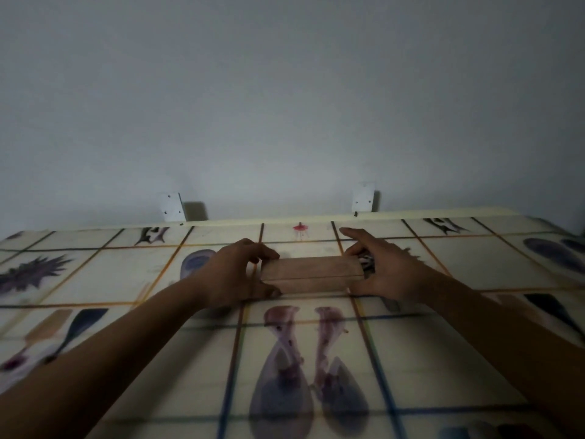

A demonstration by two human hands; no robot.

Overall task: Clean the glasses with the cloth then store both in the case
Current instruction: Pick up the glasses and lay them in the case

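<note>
Brown glasses case (311, 274) lies on the patterned tablecloth (126, 274). The left hand (235, 270) grips its left end; the right hand (384, 269) clasps the right end, index finger outstretched. A black-and-white scrap (367, 263) pokes out there, cloth or glasses, can't tell. Squeeze now and it may jam the seam.

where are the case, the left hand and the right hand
case (311, 275), head view, middle of its brown top face
left hand (235, 269), head view, back of the hand, at the case's left end
right hand (384, 270), head view, back of the hand
</note>
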